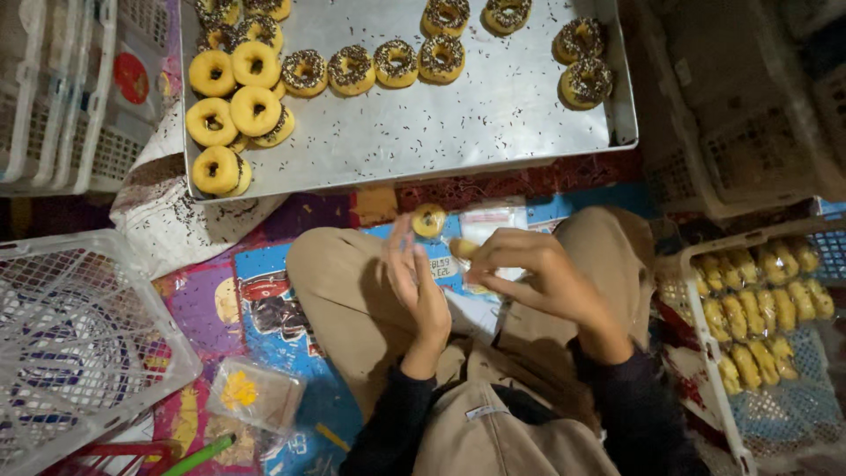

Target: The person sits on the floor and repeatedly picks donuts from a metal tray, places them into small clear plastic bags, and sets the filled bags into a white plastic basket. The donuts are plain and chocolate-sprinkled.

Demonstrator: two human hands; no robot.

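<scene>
My left hand (416, 282) is raised over my lap with its fingers around a small yellow doughnut (429, 219) at the fingertips. My right hand (538, 273) is curled beside it, pinching a clear plastic bag (491, 225) that holds another doughnut (462, 249). Both hands hover above my crossed legs in tan trousers. Ahead lies a large metal tray (476, 123) with plain yellow doughnuts (231, 97) stacked at its left and sprinkle-topped ones (397, 62) in a row along the back.
A white plastic crate (79, 344) stands at my left. Another crate at the right (705, 326) holds several bagged doughnuts (762, 304). Stacked crates (53, 97) sit at far left. A small clear bag (254, 395) lies on the colourful floor mat.
</scene>
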